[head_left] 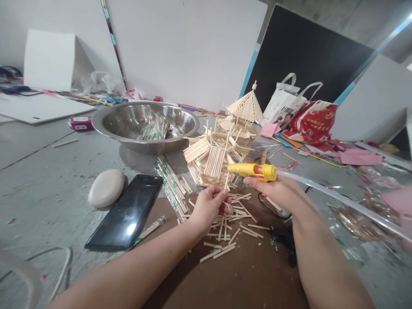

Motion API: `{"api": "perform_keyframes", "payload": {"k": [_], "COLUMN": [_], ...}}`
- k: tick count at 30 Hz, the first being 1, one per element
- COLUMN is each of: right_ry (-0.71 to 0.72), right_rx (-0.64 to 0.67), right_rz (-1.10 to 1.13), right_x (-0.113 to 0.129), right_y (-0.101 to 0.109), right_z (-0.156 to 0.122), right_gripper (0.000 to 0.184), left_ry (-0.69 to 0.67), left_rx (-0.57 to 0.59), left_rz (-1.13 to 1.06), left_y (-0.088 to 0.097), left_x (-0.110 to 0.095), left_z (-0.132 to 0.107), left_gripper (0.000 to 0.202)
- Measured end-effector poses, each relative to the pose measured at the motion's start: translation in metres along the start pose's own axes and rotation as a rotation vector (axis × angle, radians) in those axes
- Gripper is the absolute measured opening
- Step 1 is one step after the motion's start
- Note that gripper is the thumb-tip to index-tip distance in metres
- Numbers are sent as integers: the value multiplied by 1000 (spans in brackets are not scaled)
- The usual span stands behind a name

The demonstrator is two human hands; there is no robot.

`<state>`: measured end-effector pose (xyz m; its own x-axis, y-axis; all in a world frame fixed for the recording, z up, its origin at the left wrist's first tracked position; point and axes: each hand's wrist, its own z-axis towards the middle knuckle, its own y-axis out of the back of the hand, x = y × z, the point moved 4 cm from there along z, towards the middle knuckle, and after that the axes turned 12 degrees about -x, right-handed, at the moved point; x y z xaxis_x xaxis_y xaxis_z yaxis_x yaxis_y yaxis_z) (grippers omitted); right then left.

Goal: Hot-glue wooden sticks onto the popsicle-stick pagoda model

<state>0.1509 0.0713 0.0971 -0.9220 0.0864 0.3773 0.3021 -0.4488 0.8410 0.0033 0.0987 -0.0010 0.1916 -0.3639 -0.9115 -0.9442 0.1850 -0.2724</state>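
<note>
My left hand pinches a short wooden stick upright between thumb and fingertips. My right hand is wrapped round a yellow glue gun, and a long clear glue stick runs out of its back. The gun's nozzle is close to the top of the held stick; I cannot tell whether they touch. Just behind them stands a model building of wooden sticks with slatted sloping roofs. A pointed stick roof rises at its back. Loose cut sticks lie scattered below my hands on a brown board.
A steel basin holding wrapped stick packs stands at the back left. A black phone, a pale rounded object and wrapped chopsticks lie to the left. Bags and coloured paper are at the back right.
</note>
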Motion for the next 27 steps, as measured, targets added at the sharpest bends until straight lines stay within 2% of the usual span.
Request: {"api": "perform_keyframes", "payload": {"k": [10,21,27], "right_ry": [1,48,31], "right_rx": [25,-14,-79], "right_rz": [26,-23,-2], "right_x": [5,12,17], "right_y": [1,4,3], "right_z": [-3,-6,-8], "right_gripper": [41,36,37], "left_ry": [-5,-6,-22], "left_rx": [-2,-14,-16], "left_rz": [5,27,14], "left_y": [1,1,2], "left_x": [-1,-2,-2], "left_z": [0,0,1], "left_gripper": [18,17,19]}}
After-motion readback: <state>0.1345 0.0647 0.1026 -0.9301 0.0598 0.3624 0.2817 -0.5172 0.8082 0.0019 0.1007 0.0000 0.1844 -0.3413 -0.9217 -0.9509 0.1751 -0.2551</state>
